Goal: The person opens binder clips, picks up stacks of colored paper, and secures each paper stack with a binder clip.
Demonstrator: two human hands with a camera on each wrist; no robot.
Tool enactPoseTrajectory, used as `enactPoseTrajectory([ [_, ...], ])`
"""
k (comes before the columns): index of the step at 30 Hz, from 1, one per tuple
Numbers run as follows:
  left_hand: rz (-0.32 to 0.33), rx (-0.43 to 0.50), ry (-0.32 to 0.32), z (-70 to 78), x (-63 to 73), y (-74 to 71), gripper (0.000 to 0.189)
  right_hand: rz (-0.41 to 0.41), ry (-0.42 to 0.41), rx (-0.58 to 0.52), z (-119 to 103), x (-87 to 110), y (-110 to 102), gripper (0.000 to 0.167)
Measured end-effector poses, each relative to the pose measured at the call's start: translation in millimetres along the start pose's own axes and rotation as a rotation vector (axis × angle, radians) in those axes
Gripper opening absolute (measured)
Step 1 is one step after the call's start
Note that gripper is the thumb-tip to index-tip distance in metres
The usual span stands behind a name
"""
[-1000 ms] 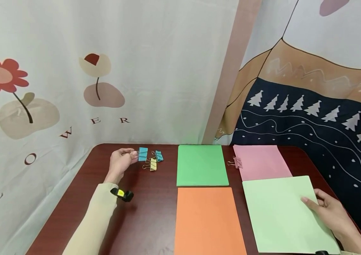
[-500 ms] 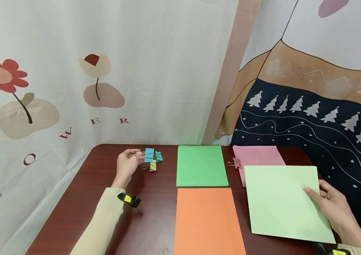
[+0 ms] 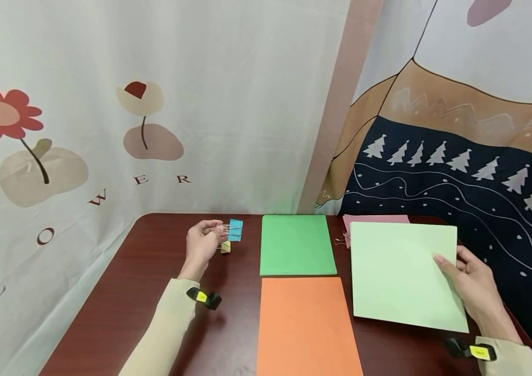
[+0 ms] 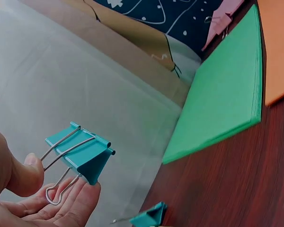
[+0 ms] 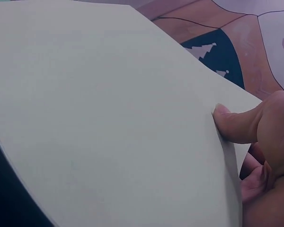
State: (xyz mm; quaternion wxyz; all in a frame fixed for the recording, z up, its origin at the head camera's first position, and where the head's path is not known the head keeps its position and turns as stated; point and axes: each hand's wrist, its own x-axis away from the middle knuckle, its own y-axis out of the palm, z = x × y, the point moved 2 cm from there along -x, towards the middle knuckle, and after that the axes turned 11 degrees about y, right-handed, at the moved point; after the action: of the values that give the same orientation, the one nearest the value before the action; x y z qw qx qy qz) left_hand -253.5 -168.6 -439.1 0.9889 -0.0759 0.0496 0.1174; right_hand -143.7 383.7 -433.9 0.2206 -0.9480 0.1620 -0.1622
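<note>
Pale green paper (image 3: 402, 274), right of centre in the head view, held by the right hand (image 3: 475, 284): thumb on its face, fingers behind the right edge. Left hand (image 3: 201, 244), left of centre, pinches a blue binder clip (image 3: 235, 230) by its wire handles, thumb and fingers spaced apart by them. Yellow clip (image 3: 226, 247) just below in frame, partly hidden. Second blue clip (image 4: 150, 216), bottom centre of the left wrist view. Green stack (image 3: 297, 245) near centre; orange paper (image 3: 308, 326) lower centre, both on the red-brown tabletop (image 3: 235, 339). Pink paper (image 3: 379, 218), mostly hidden behind the pale green, with a pink clip (image 3: 347, 239) at its left edge.
</note>
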Motion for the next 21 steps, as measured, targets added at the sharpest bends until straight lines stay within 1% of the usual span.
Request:
enactPoseTrajectory([
  [4, -0.007, 0.014, 0.006, 1.5, 4.2, 8.6, 0.025, -0.005, -0.019, -0.033, -8.4, -3.3, 8.1, 0.027],
  [13, 0.005, 0.070, 0.010, 7.6, 13.2, 27.7, 0.023, -0.011, -0.062, -0.088, -24.9, -9.3, 28.7, 0.025],
  [18, 0.010, 0.116, 0.014, 11.8, 18.1, 36.8, 0.019, -0.022, -0.093, -0.139, -33.2, -11.4, 38.8, 0.027],
  [21, 0.008, 0.141, 0.020, 13.0, 21.0, 42.6, 0.021, -0.023, -0.105, -0.155, -37.7, -12.3, 45.1, 0.026],
])
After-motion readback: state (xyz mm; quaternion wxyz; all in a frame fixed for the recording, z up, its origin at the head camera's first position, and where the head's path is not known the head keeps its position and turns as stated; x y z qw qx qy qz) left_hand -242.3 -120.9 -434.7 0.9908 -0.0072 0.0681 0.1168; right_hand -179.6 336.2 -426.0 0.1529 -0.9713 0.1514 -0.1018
